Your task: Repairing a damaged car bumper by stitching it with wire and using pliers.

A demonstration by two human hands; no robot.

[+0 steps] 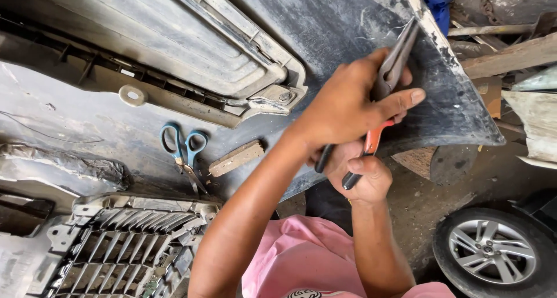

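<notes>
Lying on the grey plastic bumper panel (325, 25): blue-handled scissors (184, 153) left of a small brown sanding block (236, 157). Above both, bolted to the panel, a grey ribbed housing (191, 48). Below the scissors, a grey slatted grille (127, 246). Lower right, beyond the panel's edge, a silver alloy wheel (493, 249).

Shear (387, 83) jaws partly covered by the left hand (348, 109), so cut line under the fingers not to be made out; right hand (362, 179) half hidden behind the left wrist, its grip on the handles only partly seen. Bumper (342, 25) cut off at top and left edges, grille (122, 246) at the bottom, wheel (493, 249) at the lower right corner. Scissors (184, 153) tips lost in shadow.
</notes>
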